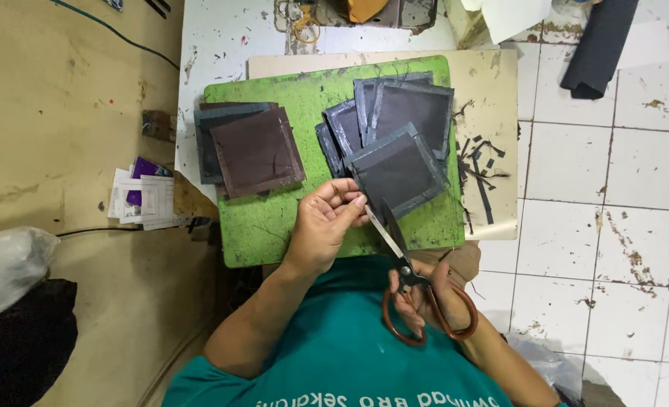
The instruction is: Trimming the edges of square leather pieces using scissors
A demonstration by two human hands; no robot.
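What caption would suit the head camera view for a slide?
Left hand holds a dark square fabric piece while right hand cuts with brown-handled steel scissors over a green cutting board.

Your left hand (323,226) raised, fingers pinched closed, forearm angled up; your right hand (425,301) low, fingers curled closed.
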